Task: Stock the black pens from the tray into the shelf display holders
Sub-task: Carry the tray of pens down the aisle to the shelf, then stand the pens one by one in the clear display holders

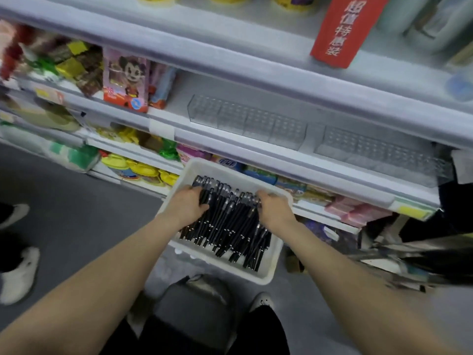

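A white tray [266, 271] sits low in front of me, filled with several black pens [230, 226] lying side by side. My left hand [188, 204] is on the left part of the pile, its fingers curled round a bunch of pens. At the right side of the pile my right hand [273, 207] has its fingers curled into the pens too. Two clear display holders with rows of holes, one [245, 121] in the middle and one [378, 152] to the right, stand on the shelf above the tray and hold nothing.
A dark stool [194, 303] stands under the tray. Snack packs [125, 80] fill the shelf to the left of the holders, and more goods line the lower shelves. A red sign [345, 29] hangs above. Another person's white shoes [20, 275] are on the grey floor at left.
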The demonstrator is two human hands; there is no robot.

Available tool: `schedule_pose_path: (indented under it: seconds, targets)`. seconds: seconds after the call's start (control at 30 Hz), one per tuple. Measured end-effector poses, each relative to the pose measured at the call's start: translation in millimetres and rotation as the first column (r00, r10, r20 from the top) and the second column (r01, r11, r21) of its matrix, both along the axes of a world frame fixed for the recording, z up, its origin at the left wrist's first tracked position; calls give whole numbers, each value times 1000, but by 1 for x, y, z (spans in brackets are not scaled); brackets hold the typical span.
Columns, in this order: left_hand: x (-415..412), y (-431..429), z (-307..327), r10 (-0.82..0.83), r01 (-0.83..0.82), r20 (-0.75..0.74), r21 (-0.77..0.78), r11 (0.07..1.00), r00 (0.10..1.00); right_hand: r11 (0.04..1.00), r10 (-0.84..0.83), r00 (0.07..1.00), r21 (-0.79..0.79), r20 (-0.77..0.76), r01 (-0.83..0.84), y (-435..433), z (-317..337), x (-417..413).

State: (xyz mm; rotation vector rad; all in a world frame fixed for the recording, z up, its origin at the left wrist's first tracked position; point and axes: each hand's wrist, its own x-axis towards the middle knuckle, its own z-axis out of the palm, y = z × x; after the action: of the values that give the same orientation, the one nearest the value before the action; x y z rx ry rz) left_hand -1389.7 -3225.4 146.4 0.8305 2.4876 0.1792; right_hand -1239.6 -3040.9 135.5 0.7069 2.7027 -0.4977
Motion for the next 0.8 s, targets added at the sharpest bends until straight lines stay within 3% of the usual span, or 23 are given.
schedule_pose_path:
  seconds: [0.1, 0.27, 0.4, 0.53, 0.73, 0.8]
  targets:
    - [-26, 8, -31, -91, 90, -24, -20, 996, 996, 994, -48, 998, 101, 38, 44, -12, -28, -16]
    - [-58, 30, -82, -334, 367, -230, 122, 922, 914, 948, -175, 980, 254, -93, 193, -20, -69, -48]
    - [-60, 38, -99, -370, 430, -277, 200, 880, 887, 922, -139, 980, 341, -143, 180, -30, -87, -57]
    - [-49, 29, -111, -306, 393, -291, 316, 864, 907, 891, -151, 937, 366, -316, 267, -39, -93, -42]
    - [-23, 20, -113, -324, 378, -310, 130, 917, 894, 880, -171, 890, 340, -423, 331, -55, -105, -15]
    - [-21, 24, -108, -322, 349, -250, 72, 934, 913, 884, -206, 868, 295, -452, 363, -56, -105, -15]
